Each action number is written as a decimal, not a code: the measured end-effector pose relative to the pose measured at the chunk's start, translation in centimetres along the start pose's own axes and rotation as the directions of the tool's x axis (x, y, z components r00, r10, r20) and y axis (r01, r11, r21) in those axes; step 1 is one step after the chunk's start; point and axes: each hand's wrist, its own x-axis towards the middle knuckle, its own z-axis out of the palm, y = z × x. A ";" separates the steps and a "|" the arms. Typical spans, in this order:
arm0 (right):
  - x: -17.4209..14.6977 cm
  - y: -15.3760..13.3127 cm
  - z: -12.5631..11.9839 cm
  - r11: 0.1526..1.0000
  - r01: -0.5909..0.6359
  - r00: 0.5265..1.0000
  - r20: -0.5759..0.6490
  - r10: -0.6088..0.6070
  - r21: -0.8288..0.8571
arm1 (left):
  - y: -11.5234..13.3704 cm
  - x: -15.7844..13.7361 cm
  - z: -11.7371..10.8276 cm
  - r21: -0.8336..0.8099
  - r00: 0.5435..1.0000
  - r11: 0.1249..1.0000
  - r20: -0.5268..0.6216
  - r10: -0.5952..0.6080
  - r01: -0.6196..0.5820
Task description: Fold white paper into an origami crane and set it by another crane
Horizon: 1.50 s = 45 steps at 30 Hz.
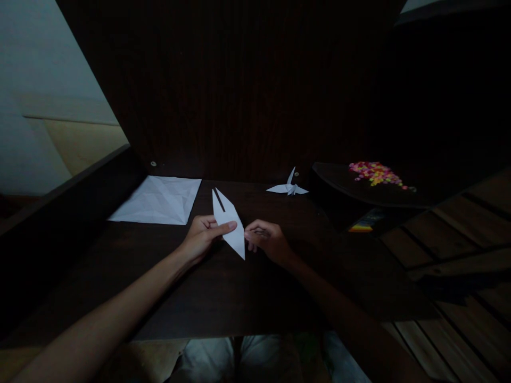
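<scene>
A folded sheet of white origami paper [231, 215], long and diamond-shaped with a slit at its upper end, is held above the dark tabletop. My left hand [205, 236] grips it from the left, thumb across the front and fingers behind. At its right edge, my right hand [269, 239] is closed with thumb and forefinger pinched against the paper. A finished white paper crane [289, 188] sits farther back, to the right of the held paper. Creased white paper [159, 201] lies flat at the back left.
A dark upright panel [239, 96] rises behind the dark table [191, 308], and a low dark side wall [67, 197] borders the left. At the right, a dark shelf [339, 186] carries a heap of small colourful pieces [377, 173]. Wooden slats [471, 250] lie beyond.
</scene>
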 end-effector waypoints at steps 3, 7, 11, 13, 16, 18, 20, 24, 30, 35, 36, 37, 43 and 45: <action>0.0 0.2 0.0 1.000 0.011 0.999 0.034 -0.010 -0.010 | 0.2 -0.3 0.2 0.112 0.996 0.994 0.091 -0.005 -0.005; 0.0 0.3 0.1 0.999 0.012 0.998 0.055 -0.010 -0.035 | 0.5 -0.5 0.4 0.211 0.987 0.976 0.158 0.022 -0.055; -0.1 0.3 0.1 0.999 -0.011 0.995 0.097 0.014 -0.033 | 0.4 -0.5 0.4 0.208 0.977 0.977 0.212 0.002 -0.047; -0.1 0.4 0.1 0.999 -0.032 0.991 0.131 0.036 -0.030 | 0.1 -0.5 0.4 0.199 0.969 0.980 0.247 -0.024 -0.027; -0.1 0.5 0.1 1.000 -0.026 0.993 0.117 0.027 -0.012 | -0.1 -0.3 0.4 0.194 0.970 0.981 0.242 -0.023 -0.025; -0.1 0.6 0.1 1.000 -0.008 0.998 0.066 0.009 -0.007 | -0.2 -0.2 0.4 0.221 0.979 0.975 0.205 -0.009 -0.037; 0.0 0.8 0.0 1.000 -0.007 1.000 0.014 0.008 -0.010 | -0.2 0.0 0.3 0.268 0.986 0.961 0.166 0.020 -0.065; 0.4 1.0 -0.1 1.000 -0.026 0.999 -0.039 0.026 0.005 | -0.2 0.2 0.2 0.350 0.988 0.927 0.127 0.093 -0.132; 1.0 2.0 0.0 0.995 -0.075 0.997 0.012 0.075 0.058 | -0.5 0.4 -0.1 0.416 0.986 0.894 0.078 0.148 -0.167; 1.6 2.9 -0.1 0.983 -0.126 0.992 0.039 0.122 0.136 | -1.1 1.0 -0.2 0.380 0.989 0.914 0.081 0.121 -0.143; 1.6 3.0 -0.2 0.982 -0.124 0.992 0.030 0.121 0.144 | -1.3 1.1 -0.3 0.364 0.990 0.921 0.075 0.116 -0.136; 1.7 3.1 -0.2 0.982 -0.118 0.993 0.020 0.117 0.150 | -1.6 1.3 -0.3 0.349 0.991 0.928 0.073 0.111 -0.129; 1.5 2.9 -0.2 0.988 -0.073 0.996 0.067 0.064 0.137 | -1.9 1.5 -0.6 0.301 0.994 0.948 0.058 0.091 -0.104; 1.4 2.7 -0.1 0.984 -0.099 0.991 0.102 0.084 0.149 | -1.7 1.3 -0.4 0.285 0.995 0.954 0.039 0.090 -0.098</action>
